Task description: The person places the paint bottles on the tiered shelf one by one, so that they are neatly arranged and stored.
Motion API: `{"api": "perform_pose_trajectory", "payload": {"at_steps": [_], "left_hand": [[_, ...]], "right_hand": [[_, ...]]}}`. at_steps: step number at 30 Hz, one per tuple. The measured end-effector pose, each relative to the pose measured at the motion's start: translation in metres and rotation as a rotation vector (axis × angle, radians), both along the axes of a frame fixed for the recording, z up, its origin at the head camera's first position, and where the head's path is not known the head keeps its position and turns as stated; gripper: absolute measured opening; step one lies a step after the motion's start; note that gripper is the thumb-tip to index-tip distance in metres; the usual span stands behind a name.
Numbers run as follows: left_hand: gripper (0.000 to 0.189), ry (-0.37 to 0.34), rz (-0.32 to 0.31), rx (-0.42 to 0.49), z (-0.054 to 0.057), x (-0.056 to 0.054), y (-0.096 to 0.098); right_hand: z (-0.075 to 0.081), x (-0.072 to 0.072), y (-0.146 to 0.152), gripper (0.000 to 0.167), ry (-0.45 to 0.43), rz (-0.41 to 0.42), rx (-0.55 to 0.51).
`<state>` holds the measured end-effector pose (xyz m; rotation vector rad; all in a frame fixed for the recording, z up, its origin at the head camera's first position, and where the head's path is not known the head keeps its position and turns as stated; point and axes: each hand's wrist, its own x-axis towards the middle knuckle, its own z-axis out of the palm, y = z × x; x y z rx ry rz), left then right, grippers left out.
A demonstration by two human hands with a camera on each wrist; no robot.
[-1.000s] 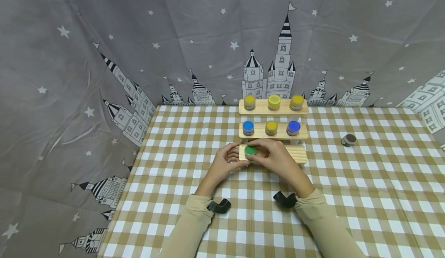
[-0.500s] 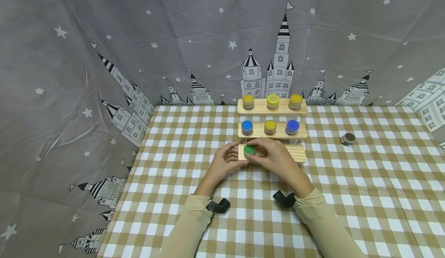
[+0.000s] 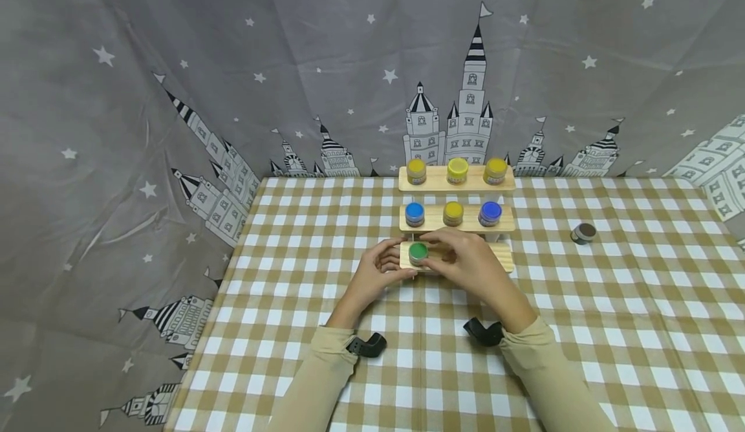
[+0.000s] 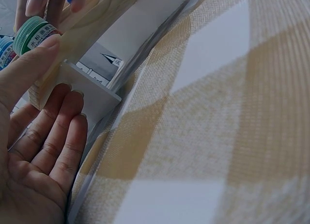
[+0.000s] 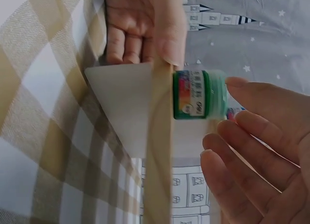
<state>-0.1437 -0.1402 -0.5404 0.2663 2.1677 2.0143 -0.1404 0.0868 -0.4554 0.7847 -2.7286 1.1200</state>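
A small paint jar with a green lid (image 3: 418, 253) stands upright at the left end of the bottom step of a wooden tiered rack (image 3: 500, 257). My left hand (image 3: 375, 273) holds that end of the rack, its thumb by the board's edge and its fingertips at the white side panel (image 4: 94, 96). My right hand (image 3: 468, 260) is just right of the jar. In the right wrist view, its thumb and fingers are spread apart around the green lid (image 5: 218, 94), with the thumb tip right at the lid's edge.
Above, the middle step holds a blue jar (image 3: 414, 214), a yellow jar (image 3: 453, 213) and a purple jar (image 3: 490, 213). Three yellow-lidded jars (image 3: 457, 170) line the top step. A dark-lidded jar (image 3: 583, 233) lies off to the right on the checked tablecloth (image 3: 582, 302).
My right hand has loosened from the green jar and shifted slightly right, its fingers wider apart. The jar stays on the bottom step, and my left hand keeps its place.
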Motion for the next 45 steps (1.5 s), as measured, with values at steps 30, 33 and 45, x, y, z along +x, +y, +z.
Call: {"api": "perform_pose_trajectory", "payload": {"at_steps": [30, 33, 45], "left_hand": [[0.071, -0.013, 0.027, -0.027, -0.001, 0.001, 0.001], [0.071, -0.016, 0.022, -0.033, -0.001, 0.001, 0.002], [0.071, -0.016, 0.026, -0.032, 0.001, 0.001, 0.002]], "right_hand": [[0.009, -0.002, 0.15, 0.027, 0.133, -0.378, -0.179], [0.0, -0.006, 0.172, 0.03, 0.067, -0.51, -0.159], [-0.043, -0.02, 0.22, 0.049, -0.081, -0.547, -0.03]]}}
